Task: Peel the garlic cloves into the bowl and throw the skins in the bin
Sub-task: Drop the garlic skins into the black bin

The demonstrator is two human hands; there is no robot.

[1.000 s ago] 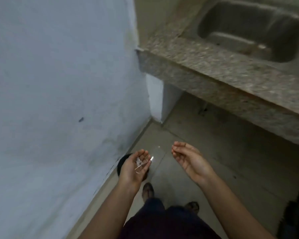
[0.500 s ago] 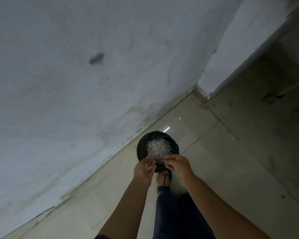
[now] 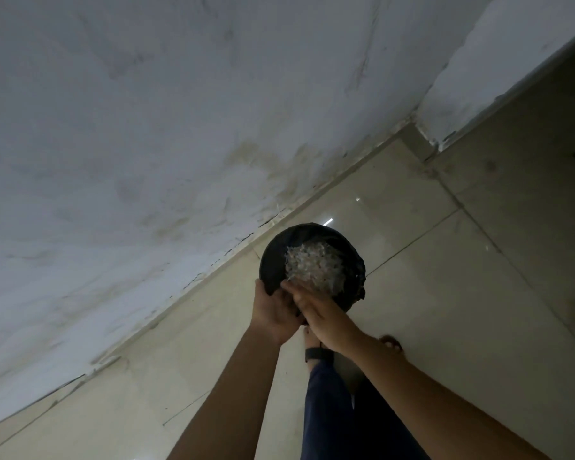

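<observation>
head camera, looking steeply down: a person stands over a round black-lined bin [image 3: 273, 260] that sits on the tiled floor [image 3: 445, 293], just beside the foot of a stained grey-white wall [image 3: 146, 127]. a pale heap of garlic skins [image 3: 312, 268] fills the middle and near side of the bin's mouth, ringed by the dark liner. both bare forearms reach in from the bottom edge and meet at the bin's near rim. the left hand [image 3: 271, 313] is turned up and cupped, its thumb lying against the liner's edge; its fingers are covered by the other hand, so whether it grasps anything cannot be told. the right hand [image 3: 326, 318] lies across the left one, fingers laid out fairly straight and pointing toward the heap, their tips at the edge of the skins, clenched on nothing that shows. below the hands a dark blue trouser leg [image 3: 329, 410] runs down to a foot [image 3: 312, 340] crossed by a black strap, planted on the tiles just short of the bin. at upper right a white plastered support [image 3: 495, 61] juts out from the wall to the floor.
</observation>
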